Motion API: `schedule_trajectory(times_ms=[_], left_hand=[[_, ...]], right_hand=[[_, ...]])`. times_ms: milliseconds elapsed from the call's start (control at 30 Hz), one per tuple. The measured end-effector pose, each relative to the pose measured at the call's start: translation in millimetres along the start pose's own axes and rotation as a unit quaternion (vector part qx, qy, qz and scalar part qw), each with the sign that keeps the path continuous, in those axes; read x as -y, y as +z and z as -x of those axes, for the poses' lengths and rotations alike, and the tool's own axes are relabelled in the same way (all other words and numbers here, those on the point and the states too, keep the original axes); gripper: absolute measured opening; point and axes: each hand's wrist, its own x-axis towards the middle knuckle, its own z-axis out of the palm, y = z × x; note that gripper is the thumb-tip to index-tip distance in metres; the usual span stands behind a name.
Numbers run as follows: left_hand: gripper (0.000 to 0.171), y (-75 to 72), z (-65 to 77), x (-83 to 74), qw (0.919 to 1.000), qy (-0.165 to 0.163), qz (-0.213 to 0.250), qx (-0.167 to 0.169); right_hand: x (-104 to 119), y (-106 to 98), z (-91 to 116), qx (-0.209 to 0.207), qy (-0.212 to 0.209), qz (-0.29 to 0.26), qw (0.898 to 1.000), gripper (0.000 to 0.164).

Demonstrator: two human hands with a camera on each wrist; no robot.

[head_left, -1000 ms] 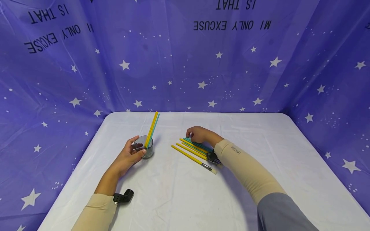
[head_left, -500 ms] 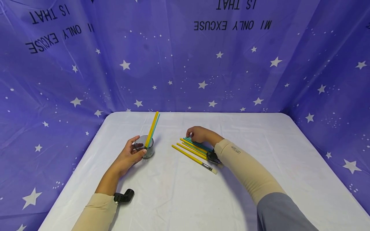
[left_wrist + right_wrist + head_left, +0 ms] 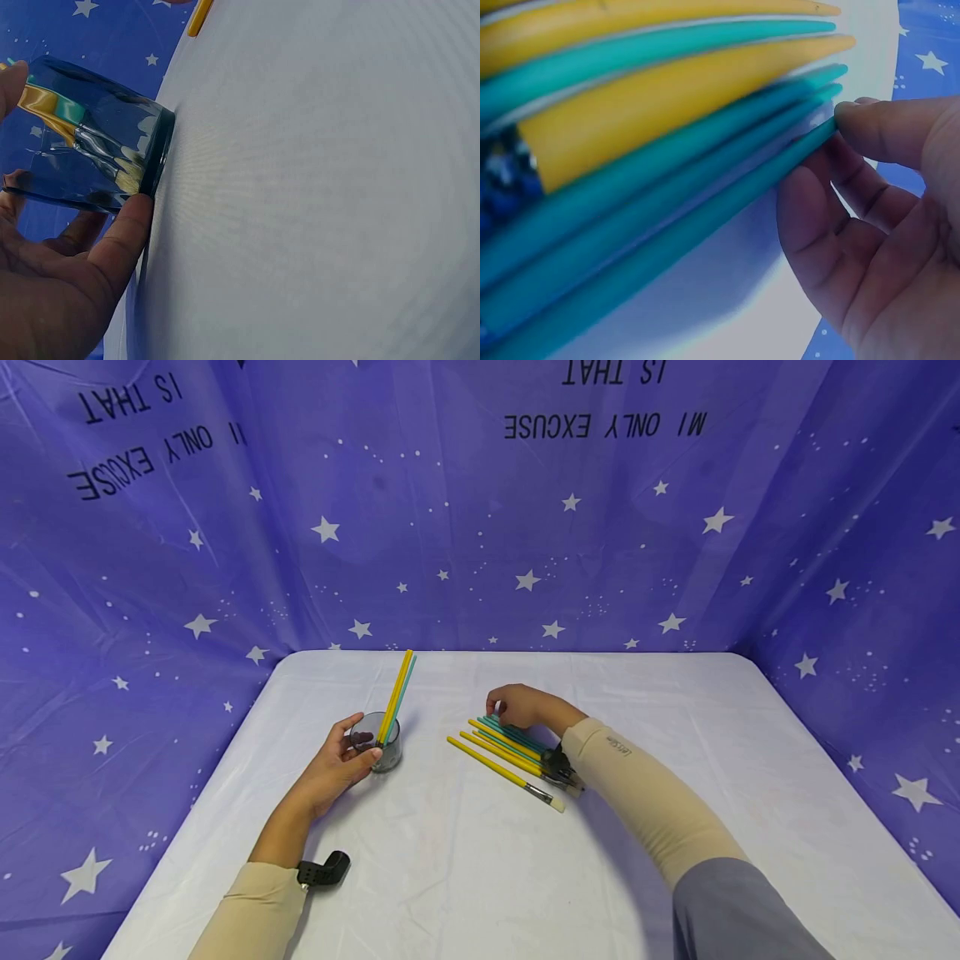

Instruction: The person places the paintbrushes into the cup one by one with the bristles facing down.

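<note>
A clear, dark-tinted glass stands on the left of the table, gripped from the side by my left hand. Yellow and teal paintbrushes lean in it, handles up; in the left wrist view their bristles rest near its base. My right hand is at the far side of a row of paintbrushes lying on the table. Thumb and fingers pinch the handle tip of the outermost teal paintbrush, seen in the right wrist view. The bristle ends of several brushes are hidden under the right wrist's black camera.
One yellow paintbrush with pale bristles lies nearest me, slightly apart from the row. A white cloth covers the table. Purple star-printed curtains hang around its back and sides.
My right hand has shifted slightly up and right, and the pinched teal paintbrush has moved a little away from the others. The left hand and glass stay in place.
</note>
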Motion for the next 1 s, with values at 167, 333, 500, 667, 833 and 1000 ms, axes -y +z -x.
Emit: schedule_trajectory(times_ms=[167, 333, 500, 667, 833, 1000], left_hand=[[0.085, 0.7, 1.5, -2.4, 1.0, -0.002, 0.001, -0.001], [0.085, 0.4, 1.1, -2.0, 1.0, -0.006, 0.004, -0.003], [0.085, -0.2, 0.5, -0.5, 1.0, -0.005, 0.005, -0.002], [0.085, -0.5, 0.1, 0.5, 1.0, -0.007, 0.002, -0.003], [0.085, -0.4, -0.3, 1.2, 1.0, -0.004, 0.0, -0.003], [0.086, 0.7, -1.2, 2.2, 1.0, -0.004, -0.001, -0.005]], right_hand=[[-1, -7, 4, -0.006, 0.001, -0.004, 1.0, 0.022], [-2, -16, 9, 0.001, -0.005, -0.038, 0.999, 0.027], [1, -25, 12, -0.004, -0.016, -0.072, 0.997, 0.026], [9, -33, 17, -0.024, -0.034, -0.105, 0.994, 0.024], [18, -40, 24, -0.05, -0.065, -0.139, 0.987, 0.019], [24, -44, 26, -0.068, -0.076, -0.184, 0.978, 0.02]])
